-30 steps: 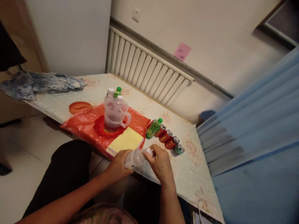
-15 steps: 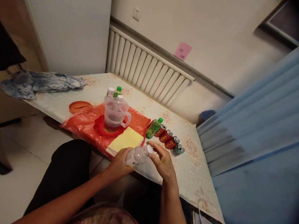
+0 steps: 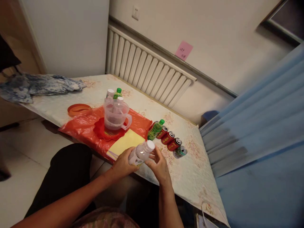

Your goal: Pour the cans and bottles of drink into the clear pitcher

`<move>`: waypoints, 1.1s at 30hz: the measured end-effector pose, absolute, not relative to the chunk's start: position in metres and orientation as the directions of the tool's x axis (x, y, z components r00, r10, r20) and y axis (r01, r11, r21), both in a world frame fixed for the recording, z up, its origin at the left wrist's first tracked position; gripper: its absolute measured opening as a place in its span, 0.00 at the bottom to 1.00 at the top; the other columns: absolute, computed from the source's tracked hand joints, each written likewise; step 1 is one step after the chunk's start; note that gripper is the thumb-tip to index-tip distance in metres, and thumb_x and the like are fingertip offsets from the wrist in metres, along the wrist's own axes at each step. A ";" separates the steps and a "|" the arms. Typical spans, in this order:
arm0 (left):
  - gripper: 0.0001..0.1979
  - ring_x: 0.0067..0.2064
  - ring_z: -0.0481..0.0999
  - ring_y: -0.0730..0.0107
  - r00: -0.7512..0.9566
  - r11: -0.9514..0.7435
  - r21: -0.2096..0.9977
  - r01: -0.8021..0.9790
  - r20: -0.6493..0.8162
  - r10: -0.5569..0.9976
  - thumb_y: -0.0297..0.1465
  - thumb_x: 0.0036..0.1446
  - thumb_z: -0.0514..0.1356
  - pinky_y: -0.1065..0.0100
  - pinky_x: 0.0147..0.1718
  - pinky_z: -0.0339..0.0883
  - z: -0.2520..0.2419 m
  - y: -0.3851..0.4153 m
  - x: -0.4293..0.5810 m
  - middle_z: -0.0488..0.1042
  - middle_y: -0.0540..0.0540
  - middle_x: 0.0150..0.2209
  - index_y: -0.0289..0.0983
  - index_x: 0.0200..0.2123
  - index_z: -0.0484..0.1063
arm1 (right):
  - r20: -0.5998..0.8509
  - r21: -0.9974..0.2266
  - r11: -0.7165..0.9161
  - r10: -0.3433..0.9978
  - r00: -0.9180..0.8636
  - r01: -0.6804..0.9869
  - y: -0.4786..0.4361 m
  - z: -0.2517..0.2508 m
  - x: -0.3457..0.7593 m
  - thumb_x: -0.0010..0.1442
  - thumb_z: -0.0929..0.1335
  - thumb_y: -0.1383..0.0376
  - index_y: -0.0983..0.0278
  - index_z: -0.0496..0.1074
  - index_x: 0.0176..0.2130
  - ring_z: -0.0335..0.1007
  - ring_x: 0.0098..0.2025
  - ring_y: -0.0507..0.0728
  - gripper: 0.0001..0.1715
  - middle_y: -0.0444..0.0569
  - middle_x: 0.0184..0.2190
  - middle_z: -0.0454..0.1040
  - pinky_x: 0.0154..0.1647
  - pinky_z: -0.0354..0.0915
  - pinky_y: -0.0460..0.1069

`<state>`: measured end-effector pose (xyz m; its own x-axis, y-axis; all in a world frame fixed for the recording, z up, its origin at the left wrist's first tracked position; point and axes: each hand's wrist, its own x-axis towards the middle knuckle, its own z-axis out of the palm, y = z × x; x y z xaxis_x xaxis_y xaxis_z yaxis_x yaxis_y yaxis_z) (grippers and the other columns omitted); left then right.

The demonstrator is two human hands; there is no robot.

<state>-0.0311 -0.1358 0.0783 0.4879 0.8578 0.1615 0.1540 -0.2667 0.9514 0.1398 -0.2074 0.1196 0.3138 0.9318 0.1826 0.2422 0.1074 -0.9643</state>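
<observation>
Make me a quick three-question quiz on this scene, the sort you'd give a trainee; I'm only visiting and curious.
1. Multiple choice: What colour is the cap on the bottle being held?
A) green
B) white
C) red

2. True or false: The jug stands on the yellow paper.

3. Fill in the blank: The ____ hand is wrapped round the body of the bottle.

Key:
1. B, white.
2. False: the jug stands on the red dish.
3. Left: the left hand grips the body of the bottle.
</observation>
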 end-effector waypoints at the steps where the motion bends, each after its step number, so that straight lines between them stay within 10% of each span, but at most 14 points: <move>1: 0.34 0.50 0.75 0.55 0.500 -0.256 0.958 0.130 0.160 0.851 0.32 0.40 0.67 0.58 0.50 0.69 0.080 -0.135 -0.030 0.75 0.44 0.50 0.39 0.53 0.66 | 0.157 -0.972 0.096 0.947 0.281 0.216 -0.209 0.116 0.137 0.45 0.78 0.62 0.63 0.68 0.59 0.75 0.51 0.64 0.44 0.55 0.53 0.76 0.50 0.73 0.58; 22: 0.41 0.57 0.71 0.53 0.711 -0.336 0.942 0.002 0.235 0.663 0.36 0.45 0.67 0.56 0.59 0.64 0.063 -0.118 0.016 0.71 0.41 0.59 0.37 0.62 0.59 | 0.086 -0.989 0.027 0.907 0.411 0.147 -0.210 0.089 0.152 0.45 0.74 0.67 0.64 0.72 0.49 0.78 0.47 0.61 0.29 0.51 0.45 0.80 0.48 0.74 0.54; 33: 0.19 0.59 0.68 0.45 0.603 -0.718 0.425 0.552 0.392 0.695 0.34 0.62 0.55 0.46 0.59 0.62 -0.002 -0.035 0.006 0.71 0.29 0.55 0.30 0.53 0.69 | 0.196 -0.959 -0.003 0.718 0.669 0.283 -0.185 0.068 0.219 0.47 0.74 0.61 0.66 0.72 0.49 0.77 0.40 0.58 0.30 0.52 0.43 0.80 0.41 0.72 0.51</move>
<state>0.0056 -0.0352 -0.0021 0.6029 0.6950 0.3919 0.5517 -0.7179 0.4246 0.2194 -0.1850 0.0685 0.6685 0.7175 0.1955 0.2833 -0.0026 -0.9590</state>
